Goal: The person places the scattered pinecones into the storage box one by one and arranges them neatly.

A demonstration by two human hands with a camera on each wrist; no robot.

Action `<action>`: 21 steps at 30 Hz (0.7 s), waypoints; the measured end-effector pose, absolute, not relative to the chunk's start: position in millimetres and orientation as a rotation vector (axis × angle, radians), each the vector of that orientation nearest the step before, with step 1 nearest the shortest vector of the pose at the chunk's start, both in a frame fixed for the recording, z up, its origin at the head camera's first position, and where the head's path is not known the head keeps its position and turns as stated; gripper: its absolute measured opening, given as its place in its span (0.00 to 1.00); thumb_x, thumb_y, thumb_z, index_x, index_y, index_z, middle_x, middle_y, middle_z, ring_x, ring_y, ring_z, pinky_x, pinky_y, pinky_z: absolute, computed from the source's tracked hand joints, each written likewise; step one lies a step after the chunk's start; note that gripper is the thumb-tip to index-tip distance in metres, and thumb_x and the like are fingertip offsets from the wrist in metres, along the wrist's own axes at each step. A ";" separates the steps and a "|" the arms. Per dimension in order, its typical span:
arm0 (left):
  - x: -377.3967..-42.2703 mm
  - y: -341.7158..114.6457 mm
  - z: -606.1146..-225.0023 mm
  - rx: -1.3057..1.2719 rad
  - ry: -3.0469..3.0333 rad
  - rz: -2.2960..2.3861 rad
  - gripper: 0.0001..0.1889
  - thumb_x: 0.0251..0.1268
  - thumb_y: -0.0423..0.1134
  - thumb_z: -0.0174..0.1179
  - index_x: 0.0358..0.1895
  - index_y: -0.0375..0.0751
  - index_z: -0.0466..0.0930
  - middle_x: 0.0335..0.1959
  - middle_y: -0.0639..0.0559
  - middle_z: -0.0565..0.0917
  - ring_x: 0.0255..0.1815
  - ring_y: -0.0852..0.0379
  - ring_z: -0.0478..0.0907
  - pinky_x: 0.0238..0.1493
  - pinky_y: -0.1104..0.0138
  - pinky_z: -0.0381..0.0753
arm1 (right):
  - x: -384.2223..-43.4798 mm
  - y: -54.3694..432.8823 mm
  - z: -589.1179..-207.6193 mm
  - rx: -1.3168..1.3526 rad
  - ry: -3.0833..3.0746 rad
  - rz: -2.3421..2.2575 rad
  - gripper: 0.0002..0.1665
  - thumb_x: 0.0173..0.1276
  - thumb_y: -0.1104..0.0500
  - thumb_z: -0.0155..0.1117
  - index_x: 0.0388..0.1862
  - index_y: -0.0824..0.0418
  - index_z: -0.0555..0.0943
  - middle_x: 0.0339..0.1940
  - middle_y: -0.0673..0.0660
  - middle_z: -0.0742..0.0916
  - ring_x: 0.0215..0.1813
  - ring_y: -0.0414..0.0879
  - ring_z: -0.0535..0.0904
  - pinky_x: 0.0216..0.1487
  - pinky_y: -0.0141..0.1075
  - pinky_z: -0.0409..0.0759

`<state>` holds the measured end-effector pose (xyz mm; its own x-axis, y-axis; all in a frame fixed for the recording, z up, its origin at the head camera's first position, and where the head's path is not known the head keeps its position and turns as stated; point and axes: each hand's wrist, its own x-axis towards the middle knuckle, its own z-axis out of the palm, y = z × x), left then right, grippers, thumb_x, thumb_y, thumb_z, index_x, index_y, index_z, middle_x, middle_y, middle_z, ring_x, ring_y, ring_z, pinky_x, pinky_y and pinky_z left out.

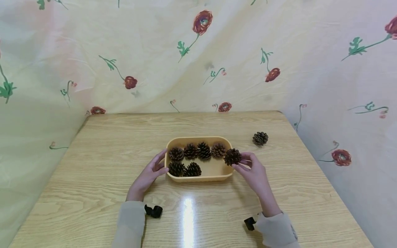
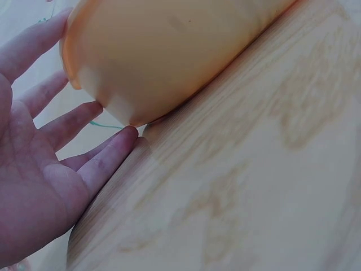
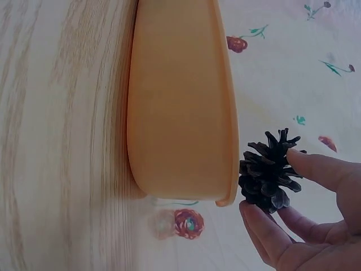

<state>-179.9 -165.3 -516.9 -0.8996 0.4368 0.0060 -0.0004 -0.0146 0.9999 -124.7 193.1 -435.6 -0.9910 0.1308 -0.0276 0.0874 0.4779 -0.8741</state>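
Observation:
A pale yellow oblong box (image 1: 214, 178) with rounded corners stands on the table, with several brown pine cones inside, mostly along its back and left. At its left end my left hand (image 1: 152, 173) touches the wall with fingers spread and fairly straight; the left wrist view shows the fingertips (image 2: 131, 134) at its side and lower edge. My right hand (image 1: 252, 170) pinches a pine cone (image 1: 232, 157) between thumb and fingers, over the box's right end. In the right wrist view this pine cone (image 3: 269, 172) is level with the rim, just beyond it.
Another pine cone (image 1: 260, 138) lies on the wooden table (image 1: 93, 165), behind and to the right of the box. Flower-patterned cloth (image 1: 155, 51) hangs behind the table and along its sides. Light reflects off the tabletop near the front.

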 end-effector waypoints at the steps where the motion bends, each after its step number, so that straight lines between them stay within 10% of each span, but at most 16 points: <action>1: -180.0 -165.3 -517.0 0.458 1.957 1.987 0.38 0.69 0.35 0.57 0.78 0.57 0.49 0.79 0.42 0.48 0.74 0.35 0.57 0.70 0.46 0.59 | -125.1 192.3 -435.8 -0.180 -2.664 1.581 0.33 0.65 0.59 0.67 0.64 0.69 0.66 0.64 0.68 0.75 0.66 0.60 0.74 0.63 0.39 0.75; 21: -180.3 -166.0 -517.7 0.472 1.955 1.990 0.38 0.69 0.35 0.57 0.78 0.56 0.49 0.79 0.42 0.48 0.74 0.35 0.57 0.70 0.48 0.60 | -138.6 183.6 -440.4 0.070 -2.746 1.597 0.31 0.63 0.66 0.68 0.63 0.71 0.69 0.65 0.71 0.74 0.66 0.64 0.72 0.63 0.40 0.75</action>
